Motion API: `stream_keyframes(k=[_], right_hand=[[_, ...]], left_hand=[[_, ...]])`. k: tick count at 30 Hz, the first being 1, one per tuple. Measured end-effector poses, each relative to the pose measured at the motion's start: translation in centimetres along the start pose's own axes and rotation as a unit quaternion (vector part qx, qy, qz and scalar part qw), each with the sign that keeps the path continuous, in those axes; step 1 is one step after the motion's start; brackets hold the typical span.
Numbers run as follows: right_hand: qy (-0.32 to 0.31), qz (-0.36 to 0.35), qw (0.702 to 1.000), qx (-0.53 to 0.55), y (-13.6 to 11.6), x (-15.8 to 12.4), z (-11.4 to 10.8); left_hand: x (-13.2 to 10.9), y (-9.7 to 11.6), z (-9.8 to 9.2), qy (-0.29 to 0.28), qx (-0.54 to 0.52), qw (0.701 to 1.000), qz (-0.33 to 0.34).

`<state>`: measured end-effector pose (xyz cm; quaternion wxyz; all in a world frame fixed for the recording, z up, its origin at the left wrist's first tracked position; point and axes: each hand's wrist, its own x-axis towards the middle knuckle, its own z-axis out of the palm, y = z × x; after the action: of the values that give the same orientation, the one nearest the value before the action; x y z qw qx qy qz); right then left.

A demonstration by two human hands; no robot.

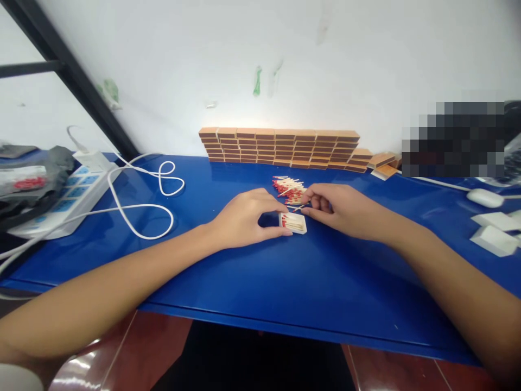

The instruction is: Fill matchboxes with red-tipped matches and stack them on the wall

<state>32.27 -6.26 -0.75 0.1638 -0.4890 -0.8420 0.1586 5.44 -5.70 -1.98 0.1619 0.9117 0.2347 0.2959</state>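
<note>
My left hand (254, 218) grips the left end of a small white matchbox tray (300, 230) between thumb and fingers. Red-tipped matches (292, 221) lie in the tray, heads to the left. Just beyond it is a loose pile of matches (287, 187) on the blue table. My right hand (336, 209) is at the pile's right side, thumb and index finger pinched on a match (300, 207). The match's far end reaches toward the pile, above the tray.
Matchbox sleeves (280, 146) are stacked in rows against the wall, with a few loose at the right end. White trays (496, 239) lie far right. On the left are a power strip (77, 195) and a looping white cable (163, 206). The blue table's front edge (260, 326) is near me.
</note>
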Motion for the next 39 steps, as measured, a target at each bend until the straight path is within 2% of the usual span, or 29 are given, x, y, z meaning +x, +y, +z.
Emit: stream_keyframes(k=[10,16,20,24,30,36,39], right_hand=[[-0.026,0.025,0.999,0.021,-0.1,-0.3,-0.3],[0.051,0.034,0.993,0.098,-1.2,-0.5,-0.4],[0.042,0.018,0.986,0.16,-2.5,-0.3,1.0],[0.029,-0.004,0.99,0.137,-2.5,-0.2,1.9],[0.051,-0.03,0.996,0.07,-1.7,-0.3,0.8],[0.035,-0.056,0.996,0.053,-1.7,-0.3,0.7],[0.047,-0.055,0.996,0.046,-2.0,-0.4,0.5]], left_hand=[[0.0,-0.4,0.1,0.008,0.02,1.0,-0.014],[0.1,-0.6,0.1,0.039,0.068,0.995,-0.065],[0.1,-0.7,0.2,0.043,0.051,0.995,-0.074],[0.1,-0.7,0.1,0.042,0.042,0.996,-0.066],[0.2,-0.7,0.1,0.035,0.057,0.996,-0.062],[-0.1,-0.8,0.3,0.049,0.043,0.996,-0.065],[-0.1,-0.8,0.3,0.053,0.039,0.996,-0.064]])
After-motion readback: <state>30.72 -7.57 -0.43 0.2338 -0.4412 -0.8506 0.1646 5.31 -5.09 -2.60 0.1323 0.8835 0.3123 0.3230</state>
